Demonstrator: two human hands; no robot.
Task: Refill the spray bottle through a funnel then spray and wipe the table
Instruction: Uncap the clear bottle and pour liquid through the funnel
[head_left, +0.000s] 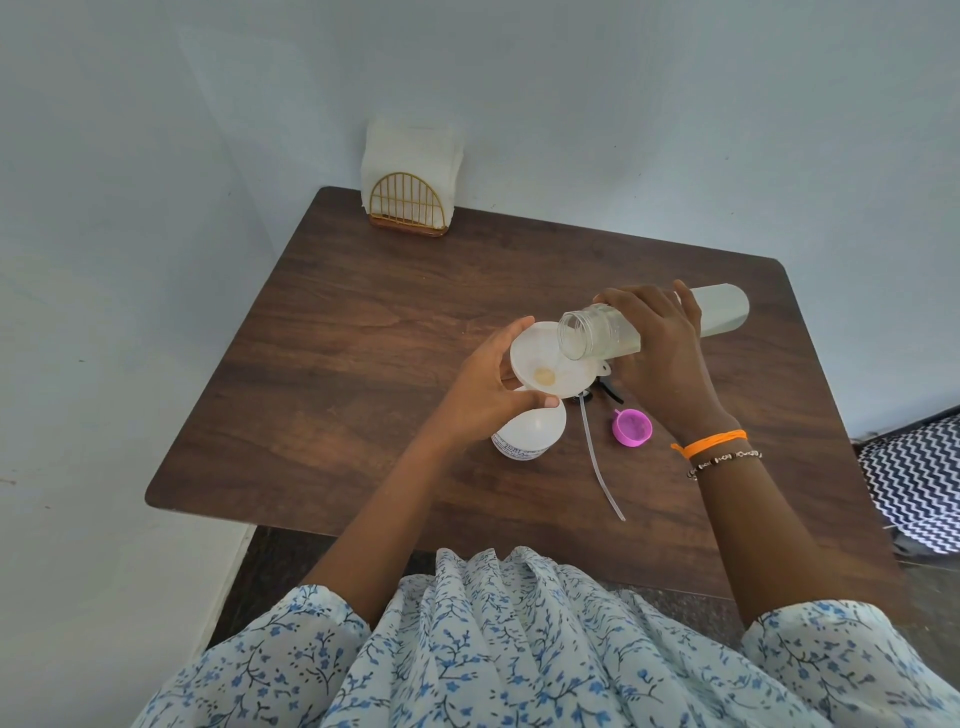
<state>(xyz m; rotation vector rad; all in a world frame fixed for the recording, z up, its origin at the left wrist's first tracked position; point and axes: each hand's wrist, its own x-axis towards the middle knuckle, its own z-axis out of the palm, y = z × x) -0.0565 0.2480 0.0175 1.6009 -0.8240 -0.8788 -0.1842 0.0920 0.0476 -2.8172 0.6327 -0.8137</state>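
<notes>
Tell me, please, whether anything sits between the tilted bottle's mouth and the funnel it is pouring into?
Nothing visible does. The bottle, held by the right hand, has its open mouth right over the funnel, which the left hand steadies.

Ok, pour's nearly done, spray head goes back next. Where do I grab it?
Take the spray head by its black top, not the dip tube. It lies flat on the table, partly hidden beneath the funnel, with the tube trailing toward you. Probably come from above on the right, beside the pink cap, once the right hand sets down the refill bottle.
</notes>
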